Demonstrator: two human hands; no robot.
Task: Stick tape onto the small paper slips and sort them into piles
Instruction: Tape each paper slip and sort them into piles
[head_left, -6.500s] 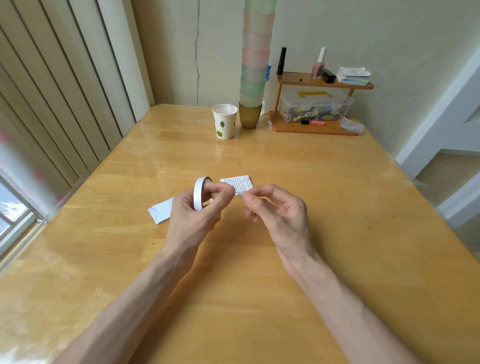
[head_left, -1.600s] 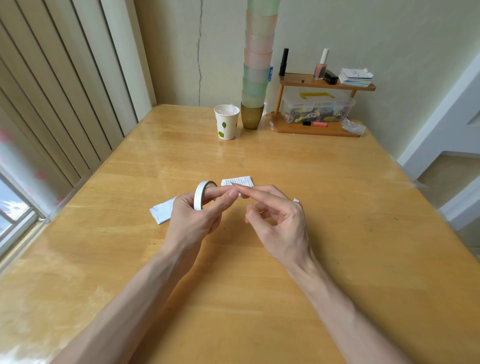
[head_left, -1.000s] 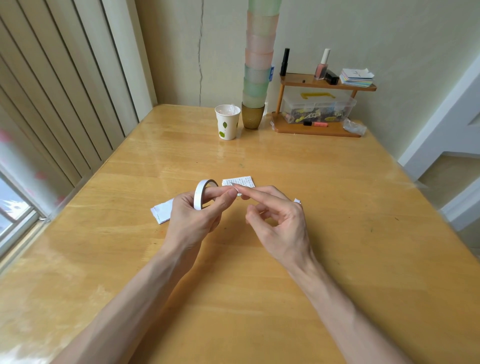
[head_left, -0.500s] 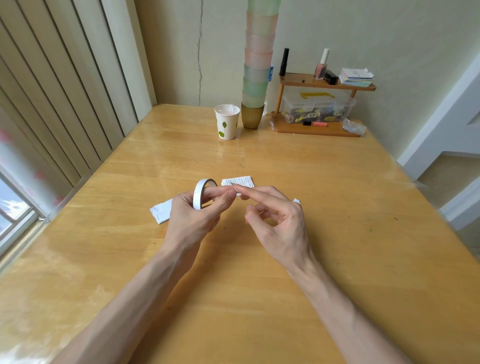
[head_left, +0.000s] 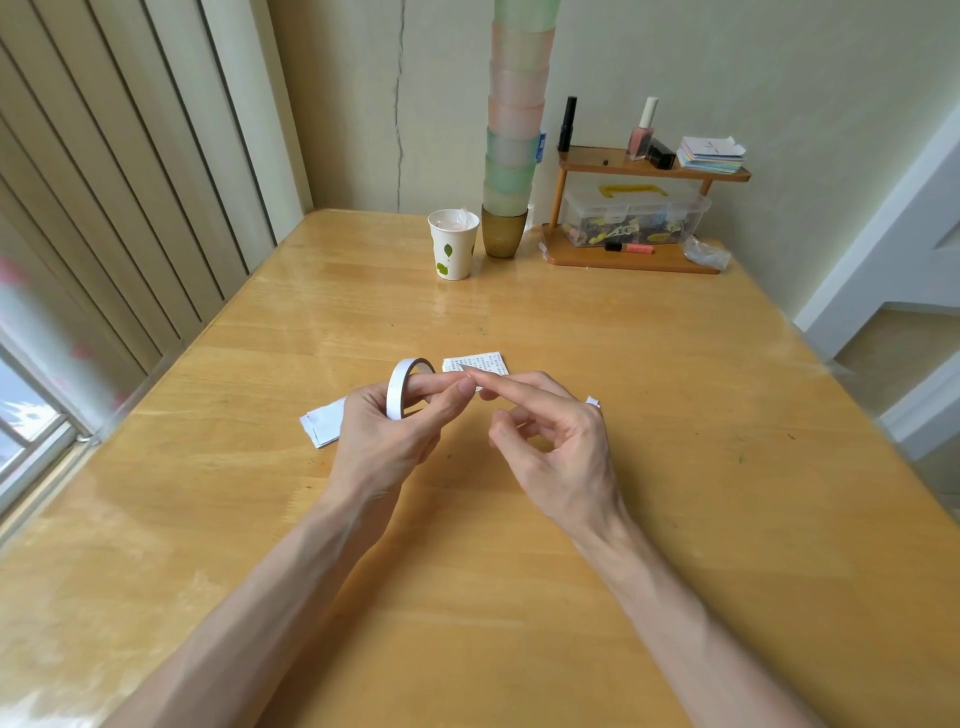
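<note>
My left hand (head_left: 382, 441) is gripping a thin white tape ring (head_left: 399, 387); my empty right hand (head_left: 558, 447) is touching its straight forefinger to that thumb.

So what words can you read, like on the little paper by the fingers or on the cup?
Printed paper slip: rows of tiny print, too small to read.
Paper cup: green leaf pictures only, no words.
Tape roll in the left hand: plain white, no words.
Things on the wooden shelf: no text I can read.
</note>
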